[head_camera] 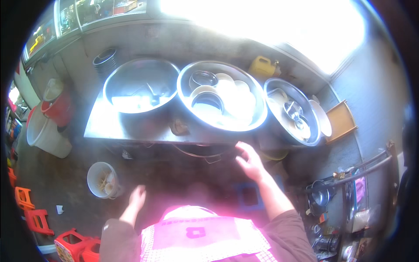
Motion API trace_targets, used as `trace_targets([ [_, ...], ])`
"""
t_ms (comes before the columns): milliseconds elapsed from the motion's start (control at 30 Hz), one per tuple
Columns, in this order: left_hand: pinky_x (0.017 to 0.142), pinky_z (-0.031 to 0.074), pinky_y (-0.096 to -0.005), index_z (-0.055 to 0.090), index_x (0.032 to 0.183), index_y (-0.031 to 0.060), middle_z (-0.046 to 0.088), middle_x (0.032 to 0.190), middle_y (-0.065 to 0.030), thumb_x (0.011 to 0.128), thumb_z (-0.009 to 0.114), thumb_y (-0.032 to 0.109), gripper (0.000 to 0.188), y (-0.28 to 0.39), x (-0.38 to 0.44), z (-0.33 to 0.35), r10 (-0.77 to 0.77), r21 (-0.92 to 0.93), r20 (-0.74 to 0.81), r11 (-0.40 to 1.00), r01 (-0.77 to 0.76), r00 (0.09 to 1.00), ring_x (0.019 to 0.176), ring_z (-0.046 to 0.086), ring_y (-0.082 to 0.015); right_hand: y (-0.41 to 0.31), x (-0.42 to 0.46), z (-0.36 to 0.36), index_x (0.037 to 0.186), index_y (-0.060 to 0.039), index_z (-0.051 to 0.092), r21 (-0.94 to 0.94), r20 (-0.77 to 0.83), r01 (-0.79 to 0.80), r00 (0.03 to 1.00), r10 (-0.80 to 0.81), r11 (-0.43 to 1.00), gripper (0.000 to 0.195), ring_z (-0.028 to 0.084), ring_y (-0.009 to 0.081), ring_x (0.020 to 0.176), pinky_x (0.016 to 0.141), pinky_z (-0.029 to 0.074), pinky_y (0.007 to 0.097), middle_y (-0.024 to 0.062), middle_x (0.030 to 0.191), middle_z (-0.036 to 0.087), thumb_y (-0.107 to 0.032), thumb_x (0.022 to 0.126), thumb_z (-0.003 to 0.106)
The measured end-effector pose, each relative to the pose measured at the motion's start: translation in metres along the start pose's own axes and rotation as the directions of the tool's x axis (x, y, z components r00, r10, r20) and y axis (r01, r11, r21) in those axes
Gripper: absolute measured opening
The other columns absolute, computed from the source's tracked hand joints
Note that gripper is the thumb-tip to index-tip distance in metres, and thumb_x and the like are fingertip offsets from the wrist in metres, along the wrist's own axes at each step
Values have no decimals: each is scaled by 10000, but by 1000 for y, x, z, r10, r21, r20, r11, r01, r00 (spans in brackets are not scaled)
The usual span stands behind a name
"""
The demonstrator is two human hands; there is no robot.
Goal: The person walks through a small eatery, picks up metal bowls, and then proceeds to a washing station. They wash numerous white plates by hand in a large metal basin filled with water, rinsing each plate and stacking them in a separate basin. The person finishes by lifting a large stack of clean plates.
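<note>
My right hand (250, 162) reaches toward the front edge of a metal table (98, 126), its fingers apart and holding nothing. My left hand (137, 196) hangs low at the left of my body, beside a white bucket (93, 180) with waste in it; no object shows in it, and its fingers are too small to tell apart. On the table stand large steel basins: the left basin (131, 78) has liquid in it, the middle basin (188, 113) holds white bowls (242, 108) and metal bowls (203, 78), and the right basin (312, 121) holds dishes and small metal items.
Behind the basins stand a yellow jerrycan (262, 67) and stacked metal containers (104, 62). A large white bin (45, 139) and a red bucket (59, 109) are at left. Red stools (39, 222) are at lower left, a blue stool (241, 196) below my right hand, a cluttered rack (366, 170) at right.
</note>
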State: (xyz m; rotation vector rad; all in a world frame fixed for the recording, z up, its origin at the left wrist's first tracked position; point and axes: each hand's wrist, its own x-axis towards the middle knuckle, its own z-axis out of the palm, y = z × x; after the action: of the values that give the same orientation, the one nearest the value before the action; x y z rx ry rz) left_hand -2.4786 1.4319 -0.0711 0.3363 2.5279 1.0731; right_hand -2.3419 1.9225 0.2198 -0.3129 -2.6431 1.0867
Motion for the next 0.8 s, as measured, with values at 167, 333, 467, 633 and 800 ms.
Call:
trace_targets([
  [167,922,521,-399,620,1211,36,660,1174,-169,865,639,37,346,278,171,-75,665,-40,-217,725,-687,715,1079,641,-342,42,149,-15,1392,-47,498,-486,96,48,995,-1,872,606,429,367,1365,1132,360,458,193,1499,429,-257,861,701],
  [333,989,494,-402,619,1226,57,647,1206,-155,858,682,83,374,412,242,-58,774,62,-83,633,-772,628,1141,603,-346,96,244,-2,1451,-97,449,-695,343,46,898,274,717,707,314,399,1444,1144,357,470,184,1576,319,-363,850,711],
  [467,995,489,-411,602,1237,78,626,1229,-145,867,691,134,384,424,265,-29,744,109,43,660,-744,666,1178,576,-339,129,287,15,1546,-110,311,-753,452,156,828,331,639,914,126,417,1514,1157,295,568,184,1650,122,-454,811,730],
  [633,957,512,-412,615,1222,77,646,1204,-121,861,691,154,378,423,275,-18,686,147,32,716,-682,727,1128,608,-321,153,331,19,1570,-39,223,-815,417,135,812,408,563,1063,23,424,1525,1168,230,621,189,1661,45,-543,773,714],
  [800,927,525,-416,623,1197,64,662,1167,-126,855,696,163,363,420,276,-16,700,55,-27,714,-698,713,1091,626,-326,207,353,66,1566,-22,195,-864,258,115,937,235,490,1031,47,413,1525,1189,218,587,207,1648,99,-405,774,732],
])
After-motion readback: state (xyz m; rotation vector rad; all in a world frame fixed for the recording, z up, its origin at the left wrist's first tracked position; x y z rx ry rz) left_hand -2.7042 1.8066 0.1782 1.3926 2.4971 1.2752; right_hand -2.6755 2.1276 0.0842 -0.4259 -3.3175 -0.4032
